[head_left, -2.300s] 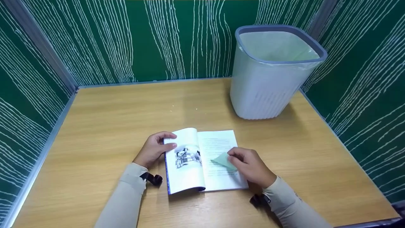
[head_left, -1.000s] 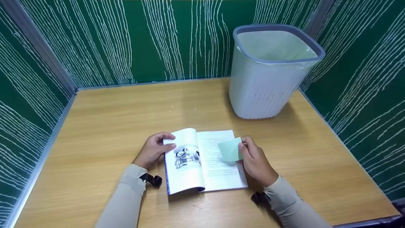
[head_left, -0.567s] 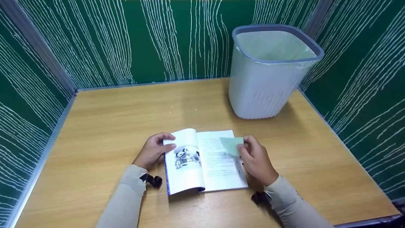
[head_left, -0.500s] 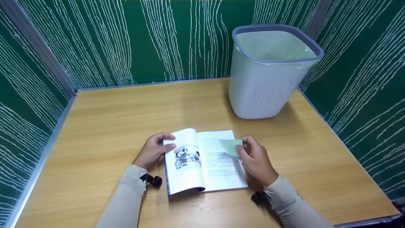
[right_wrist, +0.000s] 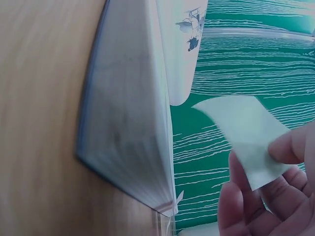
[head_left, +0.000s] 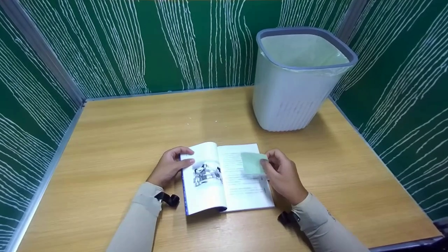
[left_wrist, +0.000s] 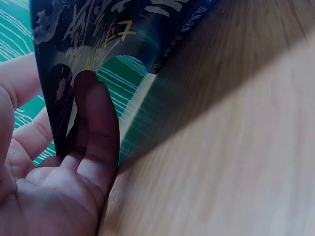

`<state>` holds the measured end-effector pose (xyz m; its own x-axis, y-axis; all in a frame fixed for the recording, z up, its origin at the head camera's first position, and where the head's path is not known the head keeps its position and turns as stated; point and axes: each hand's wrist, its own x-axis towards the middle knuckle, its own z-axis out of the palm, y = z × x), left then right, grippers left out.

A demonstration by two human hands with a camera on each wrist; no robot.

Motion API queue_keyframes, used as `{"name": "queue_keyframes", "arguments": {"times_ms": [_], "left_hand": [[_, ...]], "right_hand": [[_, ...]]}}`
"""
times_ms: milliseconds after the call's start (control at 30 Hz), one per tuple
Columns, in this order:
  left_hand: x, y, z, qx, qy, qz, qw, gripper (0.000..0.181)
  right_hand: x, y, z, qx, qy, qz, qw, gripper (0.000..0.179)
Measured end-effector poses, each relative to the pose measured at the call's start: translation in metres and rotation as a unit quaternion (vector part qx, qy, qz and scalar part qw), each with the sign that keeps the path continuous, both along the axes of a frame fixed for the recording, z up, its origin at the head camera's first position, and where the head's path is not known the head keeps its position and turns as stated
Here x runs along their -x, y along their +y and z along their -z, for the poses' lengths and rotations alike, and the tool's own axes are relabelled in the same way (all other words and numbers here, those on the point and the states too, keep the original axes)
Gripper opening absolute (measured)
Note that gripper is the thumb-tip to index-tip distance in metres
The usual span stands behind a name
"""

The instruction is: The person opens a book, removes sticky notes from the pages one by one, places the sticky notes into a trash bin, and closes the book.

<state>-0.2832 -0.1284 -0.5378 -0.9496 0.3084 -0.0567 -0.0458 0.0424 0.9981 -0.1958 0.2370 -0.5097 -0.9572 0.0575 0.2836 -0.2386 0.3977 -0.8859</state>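
An open book (head_left: pixel 241 196) lies on the wooden table, a black-and-white drawing on its left page and lines of text on its right. My left hand (head_left: pixel 168 166) grips the book's left edge, thumb on the page. In the left wrist view, fingers (left_wrist: pixel 101 132) reach behind the dark cover (left_wrist: pixel 59 44). Between thumb and fingers, my right hand (head_left: pixel 283 176) pinches a pale green sticky note (head_left: pixel 252 163) above the right page. The right wrist view shows the note (right_wrist: pixel 246 132) lifted off the book (right_wrist: pixel 128 113), slightly curved.
A tall white waste bin (head_left: pixel 290 94) with a grey rim and a pale liner stands at the back right of the table (head_left: pixel 140 129). Green panels (head_left: pixel 168 45) with white streaks enclose the back and sides. Small white specks lie behind the book.
My right hand has lifted the sticky note off the right page and drawn it up and to the right, turning it about. The left hand and the book have stayed in place.
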Motion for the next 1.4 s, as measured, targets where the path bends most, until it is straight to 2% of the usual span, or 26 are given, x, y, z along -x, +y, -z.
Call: {"name": "queue_keyframes", "arguments": {"times_ms": [233,500,633,733,833,1000,1167,1400], "left_hand": [[0.002,-0.001,0.003,-0.004,-0.003,0.001,1.0000,0.035],[0.002,-0.002,0.004,0.000,0.003,-0.001,1.0000,0.035],[0.000,0.000,0.004,-0.007,-0.002,0.002,1.0000,0.035],[0.000,0.000,0.004,-0.016,-0.011,0.003,0.9998,0.034],[0.001,0.000,0.003,-0.019,-0.011,0.001,0.9998,0.033],[0.002,0.001,0.002,-0.013,-0.004,0.005,0.9999,0.033],[0.002,0.001,0.001,-0.012,-0.005,0.007,0.9999,0.033],[0.002,0.000,0.001,-0.016,-0.007,0.006,0.9998,0.034]], "right_hand": [[-0.002,0.002,-0.005,0.053,-0.039,-0.015,0.9977,0.010],[-0.001,0.008,-0.012,0.115,-0.019,-0.023,0.9929,0.015],[-0.003,0.013,-0.016,0.130,0.006,-0.025,0.9911,0.012],[-0.006,0.015,-0.023,0.108,0.031,-0.040,0.9928,0.011],[-0.007,0.016,-0.034,0.061,0.057,-0.045,0.9955,0.010],[-0.005,0.021,-0.055,-0.041,0.099,-0.019,0.9941,0.007],[0.002,0.026,-0.076,-0.101,0.166,-0.012,0.9808,0.014],[0.010,0.031,-0.113,-0.180,0.239,-0.002,0.9541,0.012]]}}
